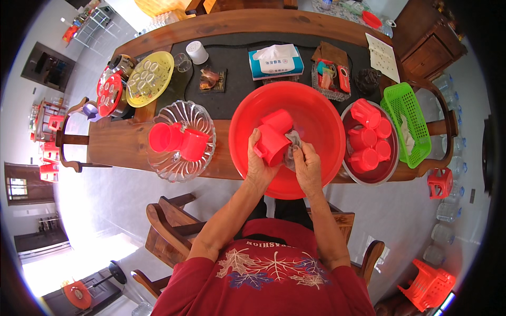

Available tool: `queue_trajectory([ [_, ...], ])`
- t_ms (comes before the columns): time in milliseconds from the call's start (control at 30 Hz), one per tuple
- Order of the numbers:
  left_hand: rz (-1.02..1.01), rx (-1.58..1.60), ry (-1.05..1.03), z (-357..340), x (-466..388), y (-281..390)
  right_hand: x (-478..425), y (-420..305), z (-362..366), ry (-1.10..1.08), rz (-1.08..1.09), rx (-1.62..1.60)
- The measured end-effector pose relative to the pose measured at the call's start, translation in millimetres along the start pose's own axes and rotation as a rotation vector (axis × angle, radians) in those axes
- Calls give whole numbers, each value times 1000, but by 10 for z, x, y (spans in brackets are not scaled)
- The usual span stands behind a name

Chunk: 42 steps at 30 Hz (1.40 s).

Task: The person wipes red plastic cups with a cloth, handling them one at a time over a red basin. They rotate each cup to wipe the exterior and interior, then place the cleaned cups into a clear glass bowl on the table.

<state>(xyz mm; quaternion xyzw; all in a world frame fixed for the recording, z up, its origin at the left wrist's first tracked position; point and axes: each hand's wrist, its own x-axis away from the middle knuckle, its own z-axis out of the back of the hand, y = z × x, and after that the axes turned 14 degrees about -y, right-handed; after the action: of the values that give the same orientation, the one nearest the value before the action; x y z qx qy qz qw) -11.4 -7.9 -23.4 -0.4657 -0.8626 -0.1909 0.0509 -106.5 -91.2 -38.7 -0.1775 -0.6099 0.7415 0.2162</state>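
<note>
My left hand (259, 162) grips a red plastic mug (272, 145) over a large red plastic basin (318, 106). Pinched in my right hand (307, 164) is a grey cloth (291, 152), which touches the rim of that mug. Another red mug (281, 119) lies in the basin just beyond the held one. To the left, a ribbed clear glass bowl (178, 173) holds red mugs (194, 144). A metal bowl (377, 181) at the right of the basin contains several red mugs (363, 138).
A green plastic basket (423, 138) with a cloth stands beyond the metal bowl. Behind the basin are a tissue box (276, 63) and a clear tray (332, 85) of small items. A yellow tray (158, 87) of small glasses sits back left. Wooden chairs (170, 233) flank me.
</note>
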Motion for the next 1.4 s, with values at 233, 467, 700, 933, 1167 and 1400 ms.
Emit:
queue_trajectory([
  [233, -98, 41, 6, 45, -101, -64, 97, 124, -83, -63, -97, 185],
  [467, -20, 0, -65, 279, -92, 64, -101, 353, 238, -175, -102, 722],
  [700, -63, 5, 27, 221, -109, 89, -163, 478, 311, -301, -204, 603],
  [933, 81, 0, -215, 147, -64, 41, -126, -152, 24, -38, 170, 335],
  [1167, 52, 26, -173, 141, -56, -5, 60, -85, -37, -150, 147, 459],
  [1400, 44, -10, -180, 373, -190, 30, 114, -312, -19, -215, 91, 42],
])
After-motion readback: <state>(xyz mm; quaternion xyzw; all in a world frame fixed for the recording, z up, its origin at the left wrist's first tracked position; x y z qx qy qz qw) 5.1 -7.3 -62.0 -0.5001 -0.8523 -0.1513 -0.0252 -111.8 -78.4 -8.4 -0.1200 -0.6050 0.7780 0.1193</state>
